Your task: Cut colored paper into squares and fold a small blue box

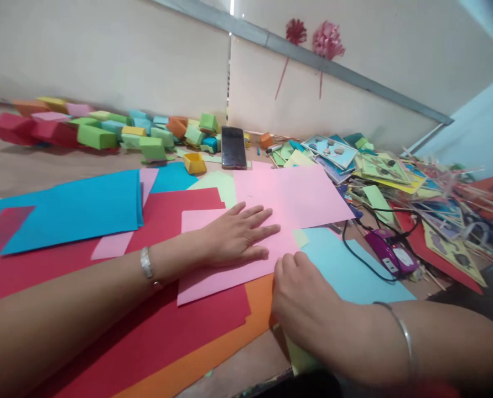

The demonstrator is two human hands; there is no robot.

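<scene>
Left hand point(240, 235) flat on pink paper point(205, 276), right hand point(306, 293) curled at its edge

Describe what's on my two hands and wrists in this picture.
Your left hand is bare, with a wide silvery bracelet at the wrist. Your right hand is bare too, with a thin silvery bangle further up the forearm. No sleeves show.

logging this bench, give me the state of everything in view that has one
left hand, fingers spread, palm down
pink sheet, flat under the left hand
right hand, fingers curled, grip unclear
phone, screen dark
yellow paper box, open
blue sheets, stacked, unfolded
purple device, on or off unclear
</scene>
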